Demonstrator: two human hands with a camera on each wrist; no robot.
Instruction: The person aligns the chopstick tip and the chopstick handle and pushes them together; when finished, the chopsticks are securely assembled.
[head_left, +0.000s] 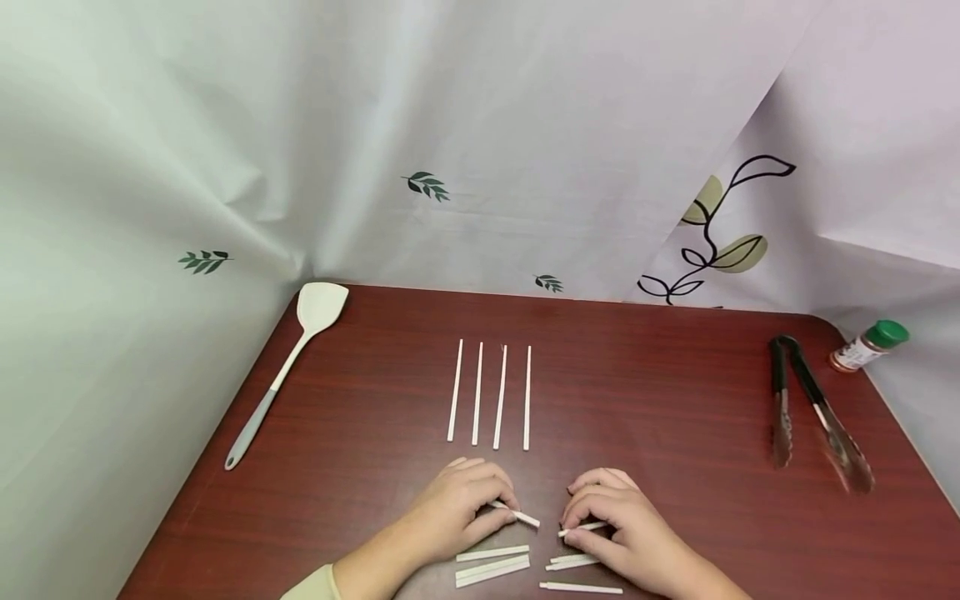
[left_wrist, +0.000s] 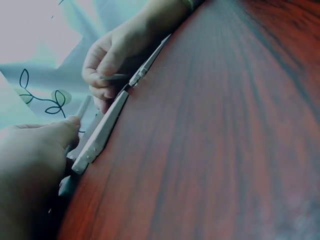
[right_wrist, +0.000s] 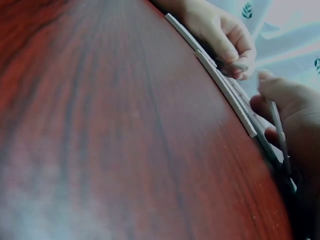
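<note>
My left hand (head_left: 465, 508) pinches a short white stick (head_left: 527, 519) between thumb and fingers, its free end pointing right. Across a small gap, my right hand (head_left: 626, 529) pinches another white stick (head_left: 594, 526), whose end points left toward the first. Below the left hand lie several loose white sticks (head_left: 492, 553). More short sticks (head_left: 581, 587), some with a narrower tip, lie under and beside the right hand. In the right wrist view, the right hand's stick (right_wrist: 278, 127) runs along its fingers. Beyond both hands, several longer white sticks (head_left: 477, 396) lie side by side in a row.
A white spatula (head_left: 320, 307) with a grey handle lies along the table's left side. On the right are metal tongs (head_left: 780, 417) with black handles and a green-capped seasoning bottle (head_left: 862, 350) near the edge. A patterned curtain (head_left: 480, 150) borders the dark red table (head_left: 637, 392).
</note>
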